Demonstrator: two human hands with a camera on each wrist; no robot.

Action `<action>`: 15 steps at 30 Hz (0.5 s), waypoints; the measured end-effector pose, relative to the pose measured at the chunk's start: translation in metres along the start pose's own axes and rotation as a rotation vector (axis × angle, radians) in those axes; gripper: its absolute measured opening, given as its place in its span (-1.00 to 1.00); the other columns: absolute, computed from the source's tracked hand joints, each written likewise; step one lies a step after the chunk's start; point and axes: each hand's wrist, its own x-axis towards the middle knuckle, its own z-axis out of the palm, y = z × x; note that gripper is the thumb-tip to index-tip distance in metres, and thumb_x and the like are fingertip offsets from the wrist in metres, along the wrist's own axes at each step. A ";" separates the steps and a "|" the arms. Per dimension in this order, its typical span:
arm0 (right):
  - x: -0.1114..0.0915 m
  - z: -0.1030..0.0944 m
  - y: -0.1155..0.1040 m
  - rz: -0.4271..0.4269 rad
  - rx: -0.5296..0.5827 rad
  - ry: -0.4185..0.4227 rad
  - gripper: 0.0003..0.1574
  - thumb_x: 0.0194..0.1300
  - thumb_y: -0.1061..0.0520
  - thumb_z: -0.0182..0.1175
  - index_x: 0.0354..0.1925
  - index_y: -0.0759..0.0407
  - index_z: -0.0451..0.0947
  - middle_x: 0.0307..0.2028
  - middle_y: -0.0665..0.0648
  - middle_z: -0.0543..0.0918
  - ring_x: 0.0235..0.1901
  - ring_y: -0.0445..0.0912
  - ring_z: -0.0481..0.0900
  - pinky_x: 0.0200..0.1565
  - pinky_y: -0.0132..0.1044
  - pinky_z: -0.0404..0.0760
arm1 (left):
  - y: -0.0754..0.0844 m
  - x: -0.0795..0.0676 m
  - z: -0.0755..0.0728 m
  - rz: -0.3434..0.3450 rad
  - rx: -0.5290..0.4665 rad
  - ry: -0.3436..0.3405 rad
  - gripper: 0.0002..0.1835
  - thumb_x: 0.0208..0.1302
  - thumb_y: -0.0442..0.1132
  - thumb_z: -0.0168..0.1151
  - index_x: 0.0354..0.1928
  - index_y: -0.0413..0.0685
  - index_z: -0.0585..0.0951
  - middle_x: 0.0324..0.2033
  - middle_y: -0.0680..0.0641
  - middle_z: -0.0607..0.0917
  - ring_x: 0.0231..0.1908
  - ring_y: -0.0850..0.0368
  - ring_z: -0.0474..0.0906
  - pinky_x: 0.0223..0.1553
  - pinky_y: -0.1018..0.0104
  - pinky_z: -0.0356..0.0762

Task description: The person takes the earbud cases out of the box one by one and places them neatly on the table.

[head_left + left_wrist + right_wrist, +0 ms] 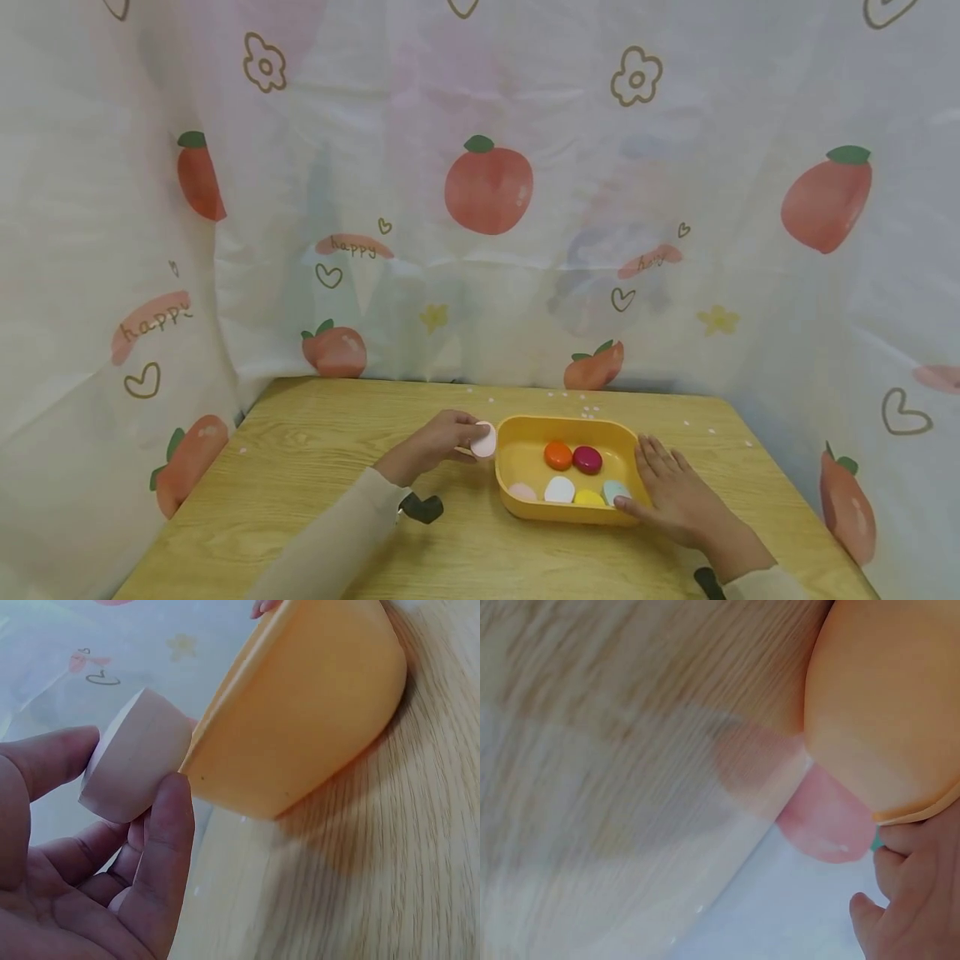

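Observation:
My left hand (442,440) pinches a pale pink, thick round piece (483,440) between thumb and fingers, at the left rim of a yellow plastic tub (540,427). In the left wrist view the held piece (139,757) overlaps the tub's rim. My right hand (678,498) rests against the tub's right end with its fingers straight and the thumb at the near rim. Inside the tub lie an orange piece (558,456) and a crimson one (587,460). Along its near wall are pink (522,492), white (559,489), yellow (589,497) and mint (614,491) pieces.
The tub stands on a wood-grain table (315,442). Small white specks (590,411) are scattered near its back edge. A patterned white curtain (480,317) hangs behind and along both sides. Dark straps (422,508) show at both wrists.

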 end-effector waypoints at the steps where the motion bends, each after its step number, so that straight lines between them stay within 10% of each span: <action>1: 0.000 0.000 -0.001 -0.004 -0.006 -0.001 0.20 0.32 -0.45 0.00 0.39 0.54 0.07 0.44 0.43 0.01 0.42 0.31 -0.08 0.34 0.26 -0.06 | -0.001 -0.001 -0.002 -0.001 0.002 0.002 -0.67 0.33 -0.11 0.27 -0.12 -0.31 0.61 -0.27 -0.13 0.65 -0.30 0.07 0.58 -0.13 0.02 0.64; 15: 0.000 -0.001 -0.001 -0.008 -0.001 -0.018 0.19 0.34 -0.44 -0.01 0.38 0.56 0.07 0.44 0.45 0.01 0.41 0.32 -0.07 0.33 0.27 -0.01 | -0.023 -0.009 -0.025 -0.024 -0.014 0.049 -0.68 0.34 -0.14 0.26 -0.14 -0.33 0.58 -0.33 -0.12 0.66 -0.33 0.08 0.62 -0.21 0.11 0.67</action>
